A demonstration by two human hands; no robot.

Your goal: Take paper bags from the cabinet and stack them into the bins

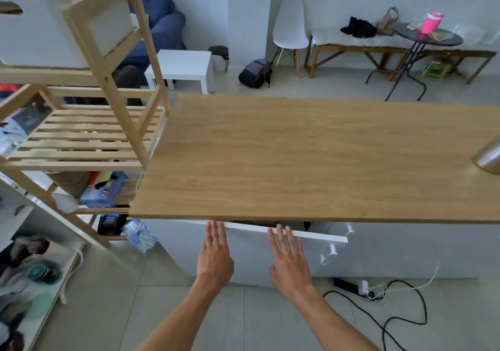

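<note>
Head view: both hands out flat at the white cabinet door (284, 242) under the wooden countertop (311, 156). Door is ajar, top edge swung out from the cabinet, dark gap behind it. Left hand (215, 253) has straight fingers, tips at the door's top edge near the hinge side. Right hand (289, 258) is also flat, fingers straight, lying on or just over the door face. Can't tell if it's real contact. Neither hand grasps anything; the handle (331, 252) at the door's free end is untouched.

Paper bags: none visible in the cabinet, the interior is just a dark slot from this angle. Brown paper shows in the white bin (40, 26) on top of the wooden shelf rack (102, 80) at left; looks like bags, too cropped to confirm.

Step, my read: working the cabinet door. Can't tell if this is opening for a grab or pushing it shut.

Next move if opening: swing the door wide enough for 1 hand to reach in, grab bags, carry them left and up to the bin. Watch the countertop overhang above the door.
</note>
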